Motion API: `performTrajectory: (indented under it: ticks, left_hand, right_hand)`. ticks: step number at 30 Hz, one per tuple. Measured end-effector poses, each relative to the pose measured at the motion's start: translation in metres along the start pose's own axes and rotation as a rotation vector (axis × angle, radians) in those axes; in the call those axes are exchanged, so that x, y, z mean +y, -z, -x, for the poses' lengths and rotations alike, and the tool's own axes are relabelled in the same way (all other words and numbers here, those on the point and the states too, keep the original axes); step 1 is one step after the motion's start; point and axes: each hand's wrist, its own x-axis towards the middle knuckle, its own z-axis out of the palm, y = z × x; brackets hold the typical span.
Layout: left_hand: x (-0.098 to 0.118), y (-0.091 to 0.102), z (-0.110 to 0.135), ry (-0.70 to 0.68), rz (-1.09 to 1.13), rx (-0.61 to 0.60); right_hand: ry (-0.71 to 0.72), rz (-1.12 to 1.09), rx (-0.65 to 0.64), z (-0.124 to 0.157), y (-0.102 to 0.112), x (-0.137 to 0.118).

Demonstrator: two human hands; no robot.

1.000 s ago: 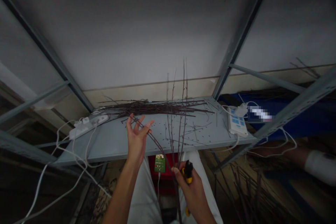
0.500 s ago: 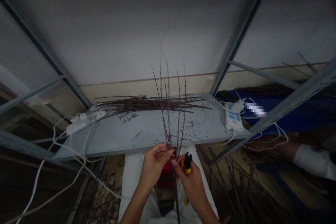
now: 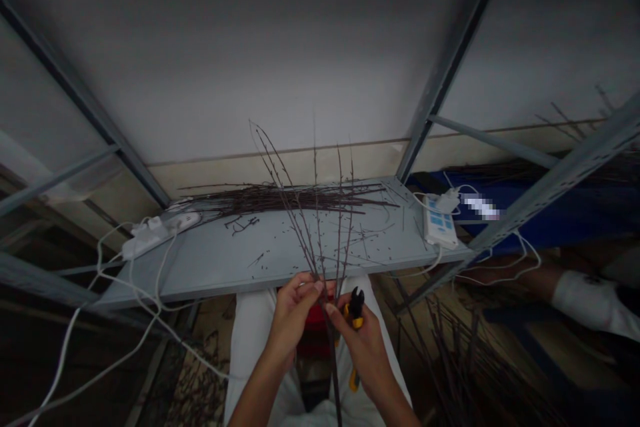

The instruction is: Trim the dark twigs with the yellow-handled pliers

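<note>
Head view: L hand (image 3: 293,320) closed round thin bare twigs (image 3: 316,260) low on stems, tips fanning up over grey metal shelf (image 3: 200,273), just past its front edge. R hand (image 3: 363,347) grips yellow-handled cutters (image 3: 355,310), right beside the stems. Twig pile (image 3: 285,199) along shelf's back edge, cut bits (image 3: 260,259) scattered on top. White power strips at L end (image 3: 155,237) and R end (image 3: 440,227), white cables (image 3: 85,340) trailing off L front corner.

Room over steel shelf (image 3: 215,273) front to twig pile (image 3: 285,199); white cords (image 3: 133,287) prob. block L side.
</note>
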Motion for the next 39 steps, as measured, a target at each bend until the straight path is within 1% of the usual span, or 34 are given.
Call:
performTrajectory:
  ticks: [3, 5, 10, 12, 14, 17, 21, 23, 26, 29, 31, 34, 36, 38, 39]
  left_hand:
    - [0.000, 0.002, -0.002, 0.015, -0.017, -0.007]
    - [-0.001, 0.003, -0.004, -0.006, -0.046, 0.001]
    - [-0.006, 0.006, -0.011, -0.149, -0.134, 0.130]
    - [-0.006, 0.006, -0.013, -0.192, -0.164, 0.127]
    - [-0.007, 0.005, -0.014, -0.204, -0.151, 0.088]
    - [-0.009, 0.005, -0.016, -0.194, -0.081, 0.065]
    - [-0.016, 0.003, -0.018, -0.125, 0.070, 0.103]
    - [-0.018, 0.002, -0.019, -0.090, 0.148, 0.100]
    - [-0.017, -0.003, -0.020, -0.064, 0.192, 0.096]
    - [-0.014, -0.008, -0.021, -0.056, 0.212, 0.138]
    - [-0.011, -0.010, -0.021, -0.082, 0.182, 0.161]
    - [-0.007, -0.011, -0.019, -0.154, 0.046, 0.203]
    - [-0.004, -0.012, -0.016, -0.198, -0.017, 0.250]
    - [-0.001, -0.012, -0.014, -0.230, -0.029, 0.280]
    - [0.001, -0.012, -0.013, -0.237, -0.025, 0.269]
  right_hand:
    - [0.000, 0.006, 0.000, -0.001, 0.001, 0.001]
    - [0.004, 0.013, -0.002, -0.002, 0.002, 0.003]
    - [0.003, 0.048, 0.012, -0.002, 0.002, 0.008]
    - [0.003, 0.051, 0.021, -0.002, 0.002, 0.009]
    - [0.000, 0.043, 0.019, -0.002, 0.001, 0.010]
    - [0.002, 0.026, 0.023, -0.002, -0.001, 0.011]
    - [0.006, 0.025, 0.012, -0.003, -0.002, 0.012]
    - [0.002, 0.029, 0.007, -0.002, -0.003, 0.011]
    - [0.007, 0.033, 0.001, -0.001, -0.004, 0.009]
    - [-0.017, 0.030, -0.009, 0.001, -0.007, 0.006]
    - [-0.028, 0.029, -0.011, 0.002, -0.008, 0.004]
    - [-0.001, 0.039, 0.002, 0.001, -0.008, 0.001]
    - [0.000, 0.047, 0.009, 0.001, -0.007, 0.000]
    - [-0.018, 0.043, 0.006, 0.001, -0.007, -0.001]
    - [-0.024, 0.041, 0.002, 0.001, -0.008, -0.001]
